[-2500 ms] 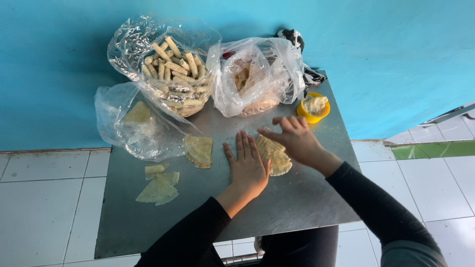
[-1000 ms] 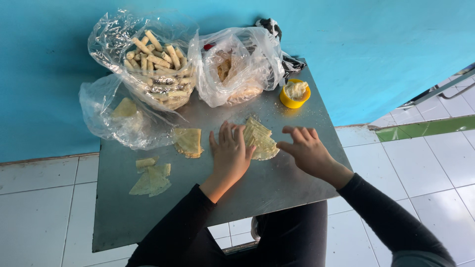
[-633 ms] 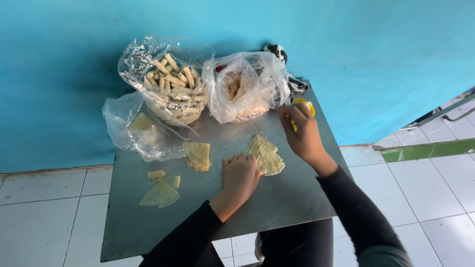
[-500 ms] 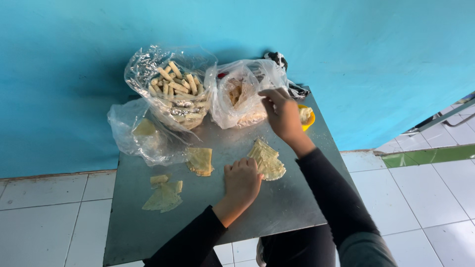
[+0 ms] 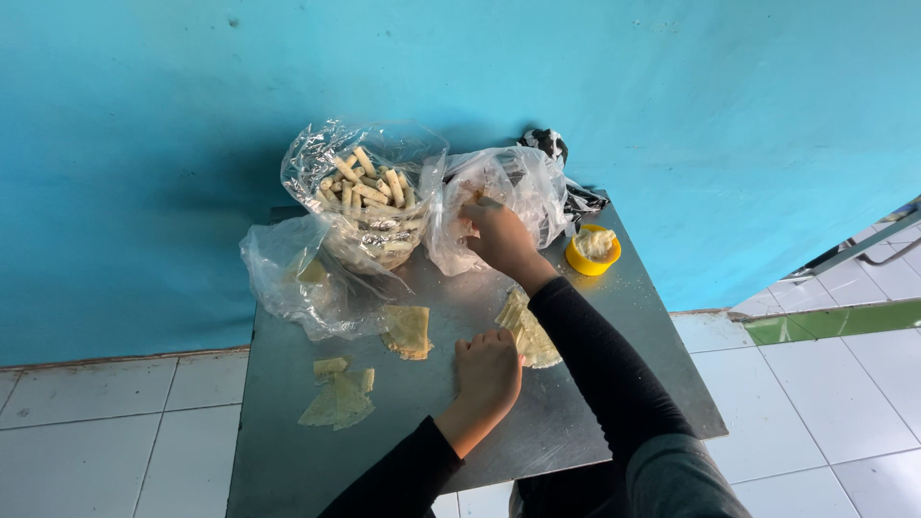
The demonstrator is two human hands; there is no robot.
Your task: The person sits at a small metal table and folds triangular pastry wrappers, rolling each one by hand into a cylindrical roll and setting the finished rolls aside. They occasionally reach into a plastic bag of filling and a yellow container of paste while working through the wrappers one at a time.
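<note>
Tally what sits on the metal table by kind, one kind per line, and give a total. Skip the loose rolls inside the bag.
Clear plastic bags: 3 (bag of rolls, bag with wrappers, bag the right hand reaches into)
Flat wrapper sheets or piles lying loose: 3 ()
Yellow cup: 1
Black and white bundle: 1
Total: 8

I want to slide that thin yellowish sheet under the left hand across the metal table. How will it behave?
The sheet lies flat and thin, so it is probably floppy and light. Its edges look ragged, so it may tear. Pinned by the left hand on the smooth table, it would likely slide easily.
</note>
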